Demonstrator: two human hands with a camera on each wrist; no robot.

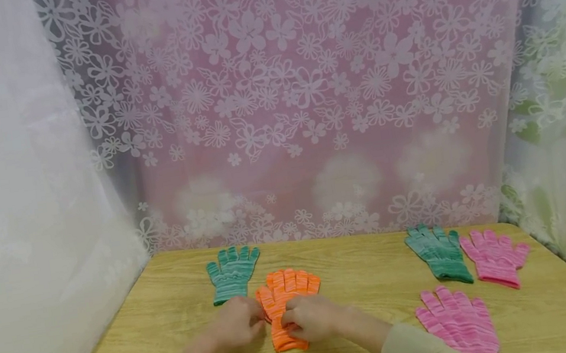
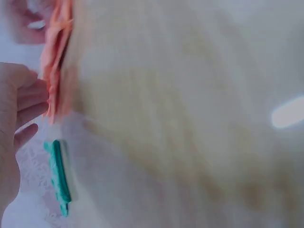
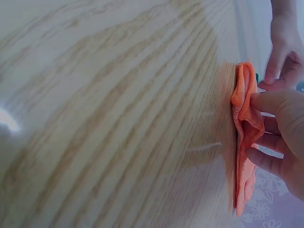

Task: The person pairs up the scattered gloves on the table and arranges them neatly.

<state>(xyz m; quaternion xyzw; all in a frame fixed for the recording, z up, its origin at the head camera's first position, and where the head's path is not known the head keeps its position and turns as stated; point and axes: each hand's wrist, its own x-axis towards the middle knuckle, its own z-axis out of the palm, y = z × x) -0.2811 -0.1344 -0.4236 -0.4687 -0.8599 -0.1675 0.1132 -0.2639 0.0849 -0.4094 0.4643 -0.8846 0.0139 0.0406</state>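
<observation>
At the lower centre of the head view, the right hand [image 1: 312, 317] pinches an orange glove [image 1: 282, 293]; the left hand [image 1: 239, 322] is at its left edge, whether pinching I cannot tell. At lower right lie 2 pink gloves [image 1: 460, 320].

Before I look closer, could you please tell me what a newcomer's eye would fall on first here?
Likely the bright orange knitted glove, or overlapping pair, on the light wooden table, partly under the right hand, with the left hand at its side. Next, perhaps the large pink curtain with white flowers behind the table.
</observation>
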